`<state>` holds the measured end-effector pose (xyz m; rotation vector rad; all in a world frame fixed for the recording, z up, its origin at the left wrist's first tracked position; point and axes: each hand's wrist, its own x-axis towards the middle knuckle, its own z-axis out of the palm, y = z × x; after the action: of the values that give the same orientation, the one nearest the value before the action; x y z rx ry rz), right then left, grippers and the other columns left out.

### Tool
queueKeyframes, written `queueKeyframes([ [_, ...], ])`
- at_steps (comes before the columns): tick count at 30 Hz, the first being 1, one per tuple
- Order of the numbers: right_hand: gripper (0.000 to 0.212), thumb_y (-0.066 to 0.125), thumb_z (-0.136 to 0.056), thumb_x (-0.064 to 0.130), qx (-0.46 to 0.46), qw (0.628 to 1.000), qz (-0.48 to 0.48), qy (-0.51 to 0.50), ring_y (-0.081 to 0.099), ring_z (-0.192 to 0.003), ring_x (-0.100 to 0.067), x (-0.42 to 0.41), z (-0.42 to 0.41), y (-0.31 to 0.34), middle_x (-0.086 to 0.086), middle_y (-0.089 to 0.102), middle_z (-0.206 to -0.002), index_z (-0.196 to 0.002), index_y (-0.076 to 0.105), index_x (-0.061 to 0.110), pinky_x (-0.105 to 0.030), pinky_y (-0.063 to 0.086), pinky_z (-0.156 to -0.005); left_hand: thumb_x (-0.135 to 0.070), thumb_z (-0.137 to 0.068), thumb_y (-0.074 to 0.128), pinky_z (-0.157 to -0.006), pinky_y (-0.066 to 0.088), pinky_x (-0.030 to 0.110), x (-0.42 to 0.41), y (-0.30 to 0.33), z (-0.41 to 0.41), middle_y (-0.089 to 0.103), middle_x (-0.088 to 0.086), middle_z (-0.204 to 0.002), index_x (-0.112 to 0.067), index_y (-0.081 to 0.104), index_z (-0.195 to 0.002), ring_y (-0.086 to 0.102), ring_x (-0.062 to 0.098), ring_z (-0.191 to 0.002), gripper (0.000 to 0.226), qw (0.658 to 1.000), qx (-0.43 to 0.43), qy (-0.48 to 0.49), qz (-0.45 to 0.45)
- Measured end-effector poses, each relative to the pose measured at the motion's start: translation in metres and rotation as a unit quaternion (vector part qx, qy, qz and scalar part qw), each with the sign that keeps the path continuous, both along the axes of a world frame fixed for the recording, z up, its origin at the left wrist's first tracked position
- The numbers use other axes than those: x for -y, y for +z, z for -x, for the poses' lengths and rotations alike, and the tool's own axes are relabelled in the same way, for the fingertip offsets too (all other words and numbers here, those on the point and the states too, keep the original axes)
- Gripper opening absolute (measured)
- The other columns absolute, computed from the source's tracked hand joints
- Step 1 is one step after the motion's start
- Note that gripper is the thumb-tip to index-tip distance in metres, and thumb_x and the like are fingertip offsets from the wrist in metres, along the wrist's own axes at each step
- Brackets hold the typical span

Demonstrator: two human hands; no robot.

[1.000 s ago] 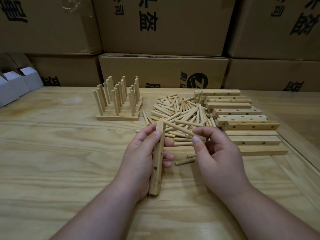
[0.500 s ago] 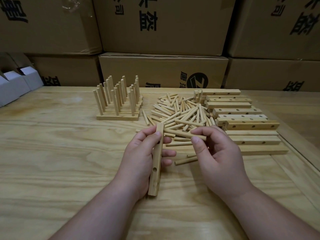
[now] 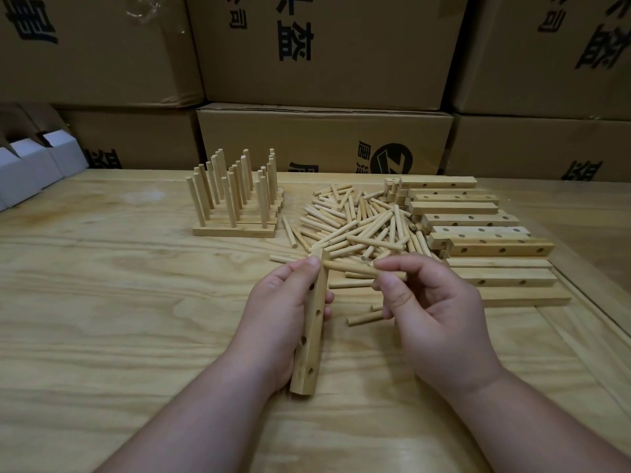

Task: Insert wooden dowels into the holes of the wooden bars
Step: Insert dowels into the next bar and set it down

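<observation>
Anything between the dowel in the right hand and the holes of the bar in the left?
Nothing visible. The right hand pinches the pale wooden dowel, its tip beside the top of the drilled wooden bar held by the left hand.

- left hand (image 3: pixel 283 315) grips wooden bar (image 3: pixel 312 331), holes facing right
- right hand (image 3: pixel 433 315) pinches dowel (image 3: pixel 358 269), tip just beside bar's top end
- loose dowel pile (image 3: pixel 358 223) behind hands
- bar stack (image 3: pixel 478 230) right
- finished bars with upright dowels (image 3: pixel 235 196) left

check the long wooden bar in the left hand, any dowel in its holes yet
No, the long wooden bar gripped by the left hand shows only empty round holes.
</observation>
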<state>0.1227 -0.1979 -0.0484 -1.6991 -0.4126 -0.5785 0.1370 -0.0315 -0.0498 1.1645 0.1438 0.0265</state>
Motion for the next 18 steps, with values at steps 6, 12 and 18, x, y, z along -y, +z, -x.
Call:
queueKeyframes([
  [6,0.011,0.065,-0.089,0.024,0.006,0.999,0.017,-0.031,0.066,-0.067,-0.016,0.0011,-0.0018,0.0012,0.007,0.071,-0.079,-0.096,0.073,0.027,-0.025,0.053,-0.063,-0.034,-0.09,0.07,-0.046,0.049,0.019,-0.0001,0.0011,0.0013,0.066,0.007,-0.063,-0.018,0.071,-0.085,0.058,0.011,-0.049,0.017,1.0,-0.004,-0.007,-0.005],
  [12,0.016,0.062,-0.086,0.037,-0.02,0.998,0.016,-0.05,0.065,-0.064,-0.015,0.0017,-0.0022,0.0033,0.008,0.068,-0.072,-0.095,0.073,0.029,-0.029,0.055,-0.059,-0.042,-0.067,0.078,-0.048,0.049,0.019,-0.0012,0.0032,0.0029,0.066,0.007,-0.065,-0.018,0.072,-0.087,0.059,0.011,-0.051,0.032,1.0,-0.004,-0.018,0.0],
  [18,0.014,0.068,-0.091,0.018,-0.025,0.997,0.007,-0.066,0.063,-0.057,-0.018,-0.0005,-0.0022,0.0015,-0.003,0.068,-0.068,-0.089,0.073,0.032,-0.039,0.054,-0.056,-0.042,-0.067,0.078,-0.049,0.05,0.019,-0.0019,0.0015,0.0034,0.067,0.007,-0.067,-0.016,0.071,-0.091,0.061,0.01,-0.053,0.036,1.0,-0.003,-0.014,-0.001],
])
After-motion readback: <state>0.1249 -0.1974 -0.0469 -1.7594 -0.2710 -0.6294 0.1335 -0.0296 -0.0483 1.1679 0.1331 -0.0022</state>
